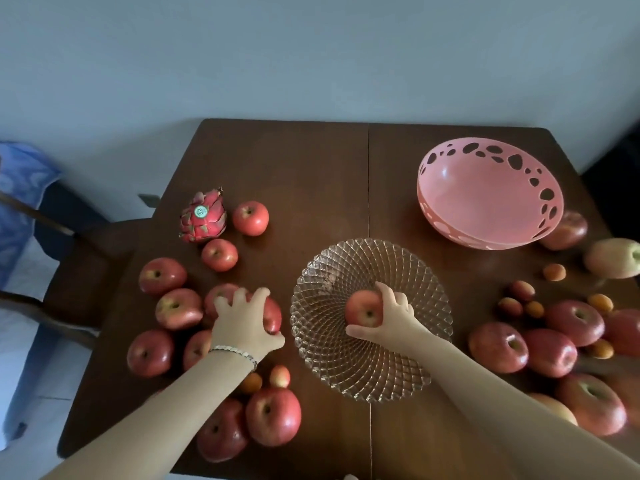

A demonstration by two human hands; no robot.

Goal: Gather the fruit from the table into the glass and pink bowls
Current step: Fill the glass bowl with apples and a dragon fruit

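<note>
A cut-glass bowl (pixel 408 271) stands at the middle of the dark wooden table (pixel 311 168). Inside it my right hand (pixel 391 317) is shut on a red apple (pixel 362 311), low over the bowl's centre. Left of the bowl my left hand (pixel 246 323) grips another red apple (pixel 273 315) among several apples lying on the table. The pink bowl (pixel 485 202) with cut-out holes sits at the back right with nothing in it.
A dragon fruit (pixel 202 218) and more apples (pixel 250 218) lie at the back left. Several apples (pixel 498 346), small apricots (pixel 554 271) and a pale mango (pixel 613 258) crowd the right side. A chair (pixel 86 258) stands beside the table's left edge.
</note>
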